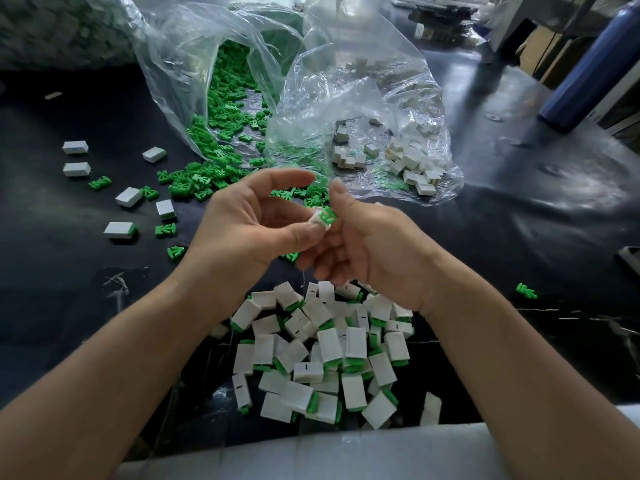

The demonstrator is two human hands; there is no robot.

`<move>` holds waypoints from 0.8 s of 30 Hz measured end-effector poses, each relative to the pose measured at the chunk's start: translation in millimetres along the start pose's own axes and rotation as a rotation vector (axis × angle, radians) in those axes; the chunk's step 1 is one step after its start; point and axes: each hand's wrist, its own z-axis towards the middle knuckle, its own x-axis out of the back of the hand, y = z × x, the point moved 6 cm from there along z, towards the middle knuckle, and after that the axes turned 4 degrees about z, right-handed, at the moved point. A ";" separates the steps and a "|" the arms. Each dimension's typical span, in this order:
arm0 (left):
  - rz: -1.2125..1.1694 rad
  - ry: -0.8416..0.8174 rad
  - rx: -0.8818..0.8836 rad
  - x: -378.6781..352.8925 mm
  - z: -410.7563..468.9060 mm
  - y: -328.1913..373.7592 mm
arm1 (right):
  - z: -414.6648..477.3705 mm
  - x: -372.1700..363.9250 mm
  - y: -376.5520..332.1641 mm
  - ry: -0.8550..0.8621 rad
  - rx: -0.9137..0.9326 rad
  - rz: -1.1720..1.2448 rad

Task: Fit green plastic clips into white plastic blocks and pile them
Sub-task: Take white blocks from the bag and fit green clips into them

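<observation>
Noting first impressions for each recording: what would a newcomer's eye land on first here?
At centre, the left hand and right hand together pinch a white block with a green clip at its end. Just below them lies a heap of finished blocks on the dark table. Behind, a clear bag spills loose clips, with a second bag of white blocks to its right.
</observation>
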 end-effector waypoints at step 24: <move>-0.125 -0.013 0.091 0.0 1.1 -6.4 | -0.5 -1.6 -0.9 0.115 0.044 -0.073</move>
